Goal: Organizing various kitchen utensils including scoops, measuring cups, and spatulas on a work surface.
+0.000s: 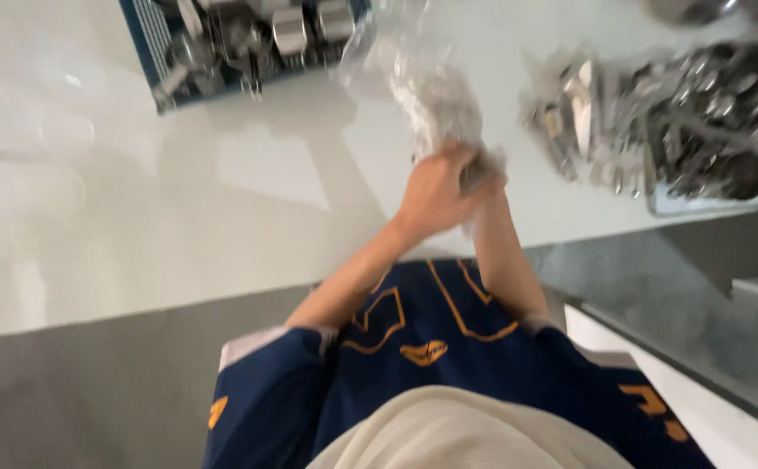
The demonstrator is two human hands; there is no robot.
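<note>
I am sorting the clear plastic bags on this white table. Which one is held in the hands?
The crumpled clear bag at the middle, gripped by both hands. The other clear bags lie untouched at the right, beside the pile of metal parts.

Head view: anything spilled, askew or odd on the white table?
Nothing clearly spilled. Both hands clutch a crumpled clear plastic bag. Metal parts fill the blue tray, and a loose heap sits at right; blur hides detail.

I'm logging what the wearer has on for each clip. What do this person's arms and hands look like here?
Both forearms are bare, and the left hand shows no glove, ring or watch; the right hand is mostly hidden behind it. Short sleeves end near the elbows: navy blue with pale cuffs. The navy shirt bears orange outlined markings.
</note>
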